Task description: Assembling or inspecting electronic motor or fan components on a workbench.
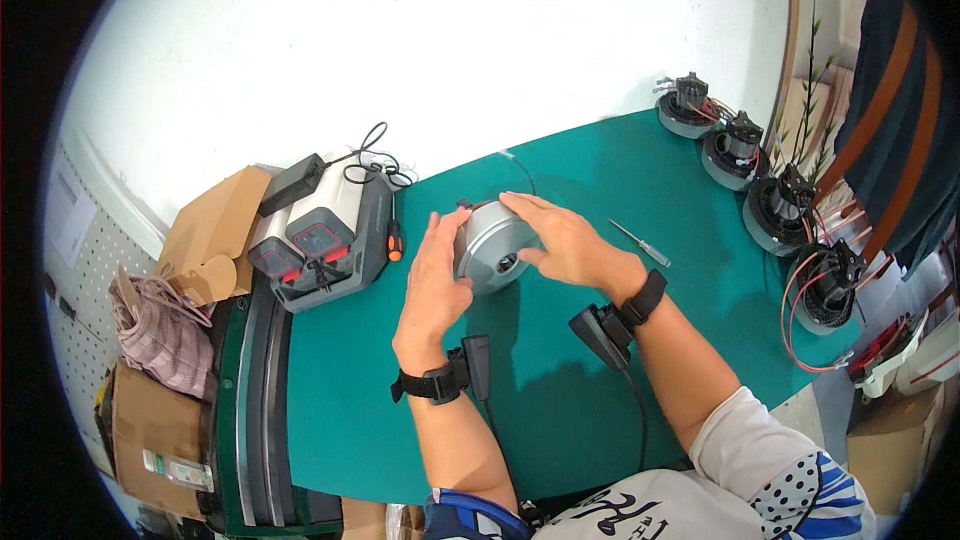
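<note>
Between my two hands, above the green mat, is a round silver-grey motor (484,262) with a dark hub in its face. My left hand (436,275) presses along its left side, fingers pointing away from me. From the right, my right hand (572,245) grips it, fingers over the top and thumb close to the hub. A thin dark wire (527,172) shows behind the motor. To the right of my right hand lies a screwdriver (640,242) with a clear handle. Black devices are strapped to both my wrists.
Left on the green mat (370,420) stands a grey dock (372,250) with white-and-black packs and a black cord; an orange-handled tool (395,243) is beside it. Several similar motors (740,145) with red wires line the right edge. Cardboard (215,225) sits far left, before a white wall.
</note>
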Available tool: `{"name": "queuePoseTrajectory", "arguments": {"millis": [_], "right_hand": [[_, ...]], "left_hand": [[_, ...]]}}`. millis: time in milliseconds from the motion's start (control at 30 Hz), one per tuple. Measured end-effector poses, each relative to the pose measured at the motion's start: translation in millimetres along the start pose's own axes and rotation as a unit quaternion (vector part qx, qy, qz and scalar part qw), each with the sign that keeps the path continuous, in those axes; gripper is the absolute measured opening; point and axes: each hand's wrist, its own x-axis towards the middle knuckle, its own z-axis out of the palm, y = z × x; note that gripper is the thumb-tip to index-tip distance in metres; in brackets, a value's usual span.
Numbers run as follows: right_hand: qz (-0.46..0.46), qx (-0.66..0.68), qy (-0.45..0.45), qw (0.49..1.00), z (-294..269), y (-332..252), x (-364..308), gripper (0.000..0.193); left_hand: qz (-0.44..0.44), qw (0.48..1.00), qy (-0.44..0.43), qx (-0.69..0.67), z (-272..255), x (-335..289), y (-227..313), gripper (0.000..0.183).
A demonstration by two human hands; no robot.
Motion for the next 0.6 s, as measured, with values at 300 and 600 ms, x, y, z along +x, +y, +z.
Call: {"name": "queuePoseTrajectory", "arguments": {"millis": [300, 600], "right_hand": [[0.106, 0.033, -0.021, 0.994, -8.8, -2.1, 4.3, 0.042], [0.084, 0.035, 0.017, 0.996, -1.2, 5.3, 1.2, 0.038]], "left_hand": [[-0.032, 0.997, 0.014, -0.069, 6.4, 2.5, 7.6, 0.081], [-0.075, 0.995, 0.031, -0.058, 13.3, 5.8, -8.7, 0.072]]}}
